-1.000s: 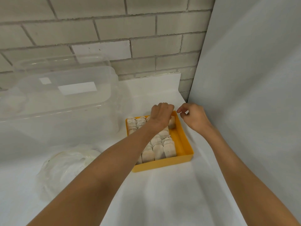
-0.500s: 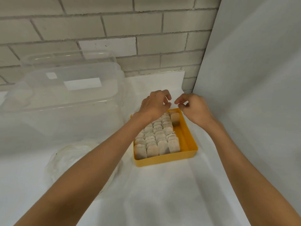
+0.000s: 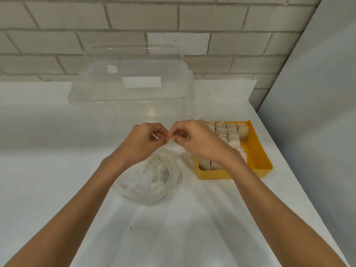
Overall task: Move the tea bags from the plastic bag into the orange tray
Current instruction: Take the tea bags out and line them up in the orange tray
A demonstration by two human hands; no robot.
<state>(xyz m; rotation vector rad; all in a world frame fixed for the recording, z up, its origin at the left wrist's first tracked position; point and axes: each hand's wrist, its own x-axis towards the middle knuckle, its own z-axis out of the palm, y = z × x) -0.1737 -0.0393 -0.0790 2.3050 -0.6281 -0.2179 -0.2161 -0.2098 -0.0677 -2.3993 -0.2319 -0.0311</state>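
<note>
**A:** Where are the tea bags?

**B:** In two places. A few loose tea bags (image 3: 157, 182) lie in the plastic bag (image 3: 133, 191), which sits slumped on the white table (image 3: 173, 232) just below the hands. Many more, the packed tea bags (image 3: 231, 135), stand on edge in rows in the orange tray (image 3: 257, 151), to the right of the bag and not touching it.

**A:** Is the tray full?

**B:** Not quite. Its right-hand column has one bag at the far end and bare orange floor nearer the camera.

**A:** And the hands?

**B:** They meet above the plastic bag. The left hand (image 3: 146, 141) and right hand (image 3: 194, 139) both have their fingers curled, thumb and forefinger tips pressed together. Each pinches an end of a thin pale strand (image 3: 154, 136) (string, tag or film of the bag, I cannot tell which). Neither hand holds a tea bag that I can see.

**A:** So which step is this?

**B:** I'd say it's between placements, sorting something small over the bag before the next pick. The job looks mostly done.

**A:** What does the next move need?

**B:** One hand has to reach down into the bag's mouth and pinch a single bag out of the pile. It then has to be stood on edge in the open column without knocking over the rows beside it.

**A:** Anything else about?

**B:** A big clear tub (image 3: 131, 89) stands behind the hands, against the brick wall (image 3: 134, 20). I can't make out anything certain inside it.
</note>
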